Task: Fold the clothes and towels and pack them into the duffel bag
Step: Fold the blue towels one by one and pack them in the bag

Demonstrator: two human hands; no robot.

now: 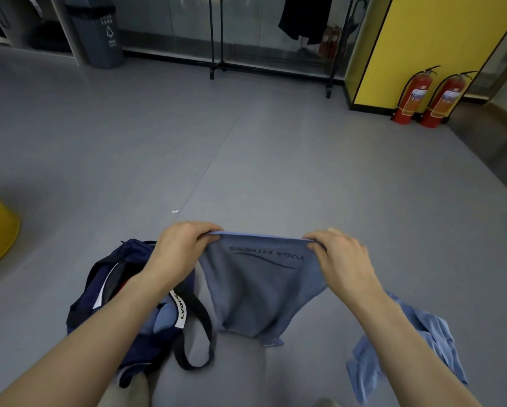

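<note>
Navy duffel bag (pixel 149 351) holds blue cloth (pixel 162 318); left hand (pixel 181 245) and right hand (pixel 340 257) pinch towel (pixel 261 289).

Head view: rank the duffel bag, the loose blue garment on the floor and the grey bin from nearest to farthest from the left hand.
1. Duffel bag, just below the left hand gripping the towel.
2. Blue garment, lower right, beyond the right forearm.
3. Grey bin, far back on the left.

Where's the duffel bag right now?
Head view, lower left: the duffel bag lies open on the floor, partly under the left forearm, just left of the towel held up by the left hand and right hand.
</note>
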